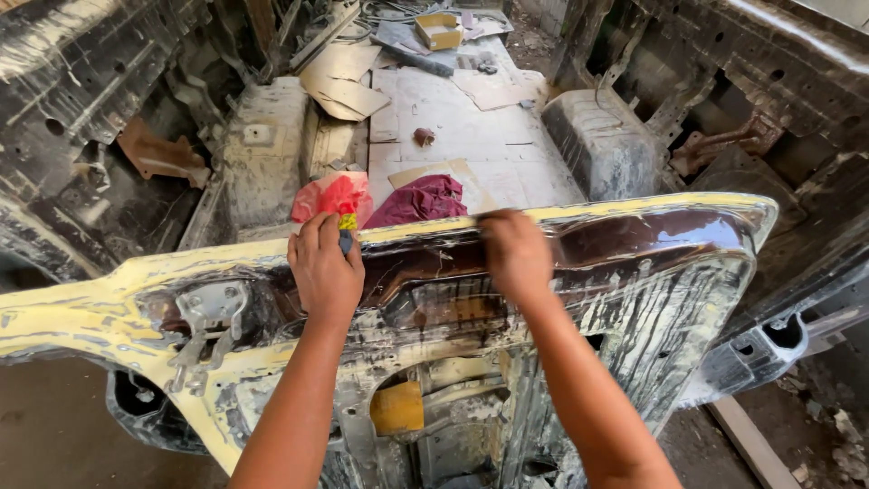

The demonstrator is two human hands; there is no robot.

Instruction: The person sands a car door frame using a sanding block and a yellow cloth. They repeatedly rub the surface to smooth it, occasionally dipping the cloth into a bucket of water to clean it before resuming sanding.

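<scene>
A large vehicle body panel point(634, 272), smeared with yellow filler over dark metal, lies across the view in front of me. My left hand point(324, 267) is closed around a small tool with a yellow and red handle point(347, 223), pressed at the panel's upper edge. My right hand point(514, 254) rests fingers-down on the same upper edge, to the right; what it holds, if anything, is hidden under the fingers. A metal latch bracket point(204, 317) is bolted at the panel's left.
Beyond the panel is a stripped vehicle floor point(453, 127) with a red plastic bag point(330, 195), a maroon cloth point(421, 199), cardboard sheets point(339, 86) and a small yellow box point(439, 30). Bare wheel arches point(597, 136) and dark body walls stand at both sides.
</scene>
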